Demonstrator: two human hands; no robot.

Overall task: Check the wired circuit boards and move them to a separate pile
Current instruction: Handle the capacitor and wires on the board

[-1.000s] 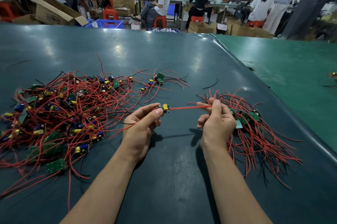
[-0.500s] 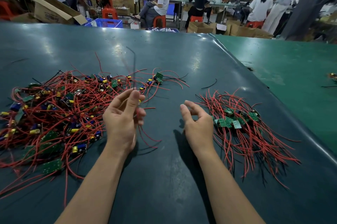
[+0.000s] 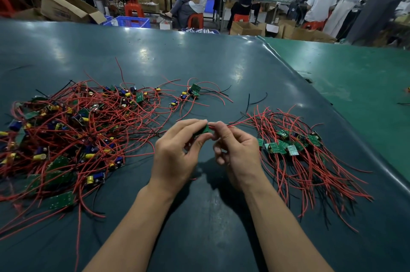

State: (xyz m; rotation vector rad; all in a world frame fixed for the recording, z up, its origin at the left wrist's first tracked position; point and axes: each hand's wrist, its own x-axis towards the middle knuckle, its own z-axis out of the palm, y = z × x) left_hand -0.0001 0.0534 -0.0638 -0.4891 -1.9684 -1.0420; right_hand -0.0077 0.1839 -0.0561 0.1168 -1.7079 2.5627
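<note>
Dark green bench (image 3: 199, 61), head view. A large tangle of boards with red wires, the unsorted heap (image 3: 66, 129), covers the left part of the bench; a few stray boards (image 3: 195, 90) lie at its far right fringe. A smaller sorted pile (image 3: 295, 152), its wires fanned toward the near edge, lies to the right. A loose black wire (image 3: 257, 100) rests between the two groups, farther back. Cardboard boxes (image 3: 64, 5), a blue crate (image 3: 133, 21) and seated people at other tables fill the background.

The held circuit board (image 3: 205, 130) is small and green, largely hidden by fingertips; its red wires (image 3: 239, 122) run rightward to the sorted pile. It is lifted above the bare strip between heap and pile. The left hand (image 3: 175, 156) pinches the board between thumb and fingers; the right hand (image 3: 238, 152) grips it at the wire end, fingers curled.

A lighter green surface (image 3: 355, 94) adjoins the bench's raised right edge. Bare bench lies beyond both groups and near the forearms.
</note>
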